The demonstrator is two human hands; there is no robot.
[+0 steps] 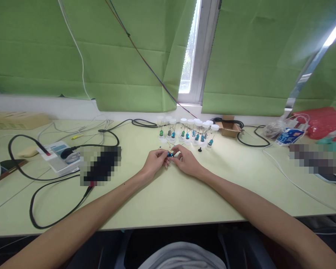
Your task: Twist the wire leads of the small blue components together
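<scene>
My left hand [156,161] and my right hand [187,160] meet over the middle of the table. Their fingertips pinch a small blue-and-black part [170,154] from both sides; its exact kind is too small to make out. Just beyond my fingers stand several clear containers with white caps [214,127], each with a small blue or green piece [210,142] inside and thin stems rising from it. A small black round piece [200,149] lies to the right of my right hand. A few thin, tiny bits [171,144] lie behind my fingertips.
A white power strip [57,158] with black cables [33,198] lies at the left. An open cardboard box [230,129] sits at the back right, near a blue-and-white packet [289,137] and a red bag [323,121]. Green blinds [134,56] hang behind the table [168,201].
</scene>
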